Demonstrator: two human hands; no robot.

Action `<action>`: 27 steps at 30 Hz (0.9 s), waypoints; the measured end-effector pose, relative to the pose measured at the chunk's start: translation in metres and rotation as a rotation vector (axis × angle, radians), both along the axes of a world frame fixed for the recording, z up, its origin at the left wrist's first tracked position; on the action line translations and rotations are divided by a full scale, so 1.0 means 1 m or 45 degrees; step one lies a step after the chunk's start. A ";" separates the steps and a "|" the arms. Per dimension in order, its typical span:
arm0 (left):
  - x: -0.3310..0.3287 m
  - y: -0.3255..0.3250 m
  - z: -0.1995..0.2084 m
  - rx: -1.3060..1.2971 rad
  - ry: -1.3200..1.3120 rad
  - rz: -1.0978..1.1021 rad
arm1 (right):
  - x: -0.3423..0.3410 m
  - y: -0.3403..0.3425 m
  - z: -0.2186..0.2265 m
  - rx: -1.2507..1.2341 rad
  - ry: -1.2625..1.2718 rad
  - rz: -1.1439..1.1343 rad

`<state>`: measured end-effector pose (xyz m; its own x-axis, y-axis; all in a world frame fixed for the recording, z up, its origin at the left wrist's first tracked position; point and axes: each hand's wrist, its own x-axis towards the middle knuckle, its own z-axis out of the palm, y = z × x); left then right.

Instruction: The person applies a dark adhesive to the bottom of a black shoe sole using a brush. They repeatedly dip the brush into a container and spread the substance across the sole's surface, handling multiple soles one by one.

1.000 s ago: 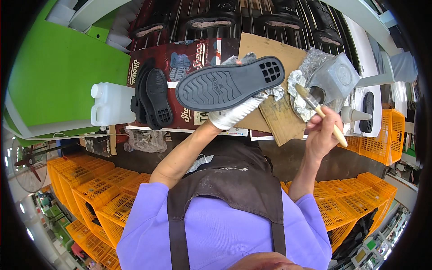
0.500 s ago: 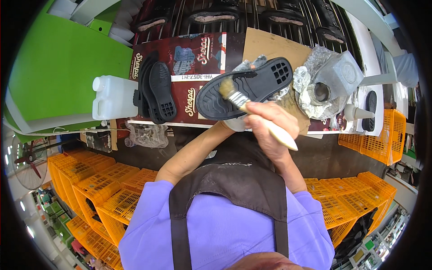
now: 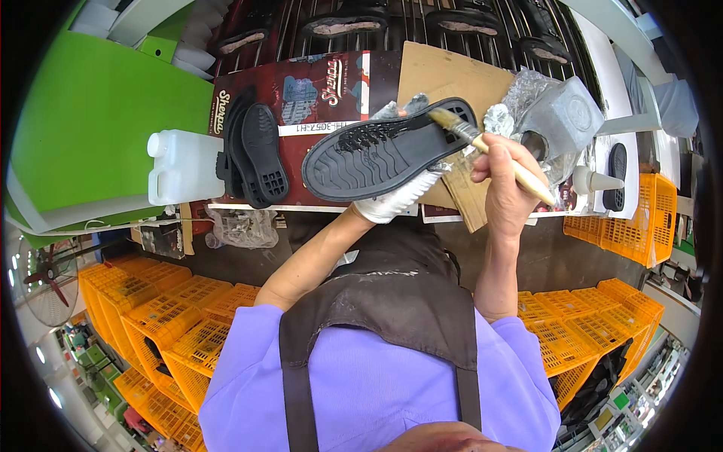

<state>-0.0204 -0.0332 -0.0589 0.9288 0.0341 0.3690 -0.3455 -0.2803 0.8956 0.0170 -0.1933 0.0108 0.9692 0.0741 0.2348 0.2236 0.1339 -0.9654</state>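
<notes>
2 hands work above the tabletop [image 3: 248, 205]: the gloved left hand [image 3: 395, 202] grips a black rubber shoe sole [image 3: 384, 151], while the right hand [image 3: 506, 184] pinches a wooden-handled brush [image 3: 489, 154] whose bristles touch the sole's heel end.

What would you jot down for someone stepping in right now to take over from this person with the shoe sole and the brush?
Left hand: gloved in white, holding the black shoe sole from below, tread side up, over the bench.
Right hand: bare, gripping a wooden-handled brush; its bristles rest on the sole's right end.
Nearby: an open grey pot wrapped in foil just right of the brush, a stack of black soles on the left, a white jug beside them.
Done: can't tell how much of the sole is coated.
Left: probably brushing the rest, then setting it down.
</notes>
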 end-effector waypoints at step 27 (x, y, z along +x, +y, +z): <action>-0.023 0.001 -0.036 -0.265 0.297 -0.351 | -0.035 0.054 0.010 -0.185 -0.274 0.451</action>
<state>-0.0436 -0.0322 -0.0950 0.9715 -0.1761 0.1588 -0.1631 -0.0102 0.9866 -0.0178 -0.1390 0.0206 0.8082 0.4402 0.3912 0.3866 0.1047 -0.9163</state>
